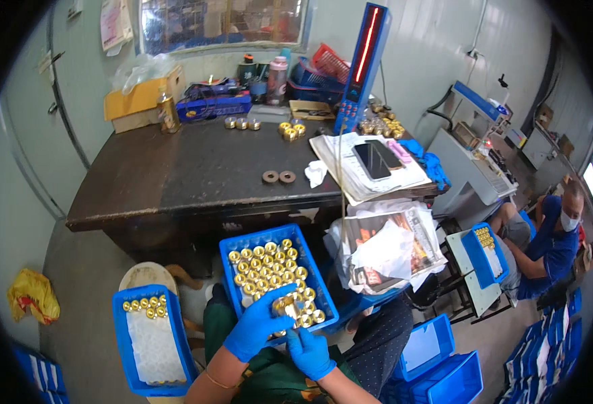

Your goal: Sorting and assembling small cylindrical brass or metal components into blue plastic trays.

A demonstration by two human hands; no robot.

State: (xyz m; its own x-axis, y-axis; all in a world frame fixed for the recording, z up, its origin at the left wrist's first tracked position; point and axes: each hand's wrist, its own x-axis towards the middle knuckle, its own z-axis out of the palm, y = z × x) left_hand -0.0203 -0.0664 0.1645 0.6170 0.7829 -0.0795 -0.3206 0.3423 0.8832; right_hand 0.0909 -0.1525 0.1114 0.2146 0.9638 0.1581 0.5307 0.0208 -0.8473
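My left hand [256, 330], in a blue glove, is closed around a shiny brass ring-shaped part [284, 308], held above the near side of a blue plastic tray [331, 306]. My right hand [312, 354], gloved in blue too, is just below and to the right, its fingertips pressed together close to that part. Whatever those fingertips hold, if anything, is hidden. Many gold-coloured ring parts [265, 261] stand in rows on white lining inside the tray, which rests by my knees.
Left of me, a second blue tray [119, 340] with several brass parts sits on a stool [150, 275]. Ahead is a dark desk [195, 168] carrying a blue gauge column with a red light bar [366, 57], phones [372, 160] and papers. A masked person [545, 246] sits at right.
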